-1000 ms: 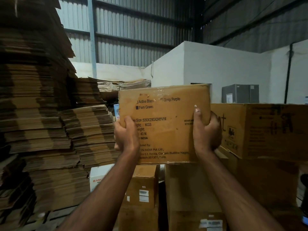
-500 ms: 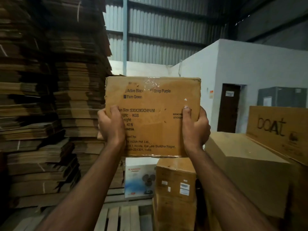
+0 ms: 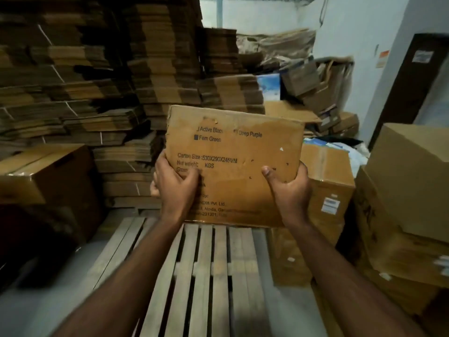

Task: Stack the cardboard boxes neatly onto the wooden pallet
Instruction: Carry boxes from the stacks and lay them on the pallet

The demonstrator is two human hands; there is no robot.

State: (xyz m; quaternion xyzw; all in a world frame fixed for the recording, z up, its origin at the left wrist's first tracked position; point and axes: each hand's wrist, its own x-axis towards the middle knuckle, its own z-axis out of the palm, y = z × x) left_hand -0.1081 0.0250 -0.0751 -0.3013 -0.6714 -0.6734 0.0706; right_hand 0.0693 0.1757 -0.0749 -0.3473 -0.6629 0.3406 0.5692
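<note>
Above the wooden pallet (image 3: 206,276), both hands are carrying a cardboard box (image 3: 233,166).

Left hand (image 3: 176,188) and right hand (image 3: 290,190) are clasping its side edges; having swung over from the stacked cartons, it is now hanging over bare slats, ready for lowering.

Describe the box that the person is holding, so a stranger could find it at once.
Above the far end of the wooden pallet, the left hand and right hand grip one cardboard box. Unlike its neighbours, it shows "Fern Green" and "Deep Purple".
</note>
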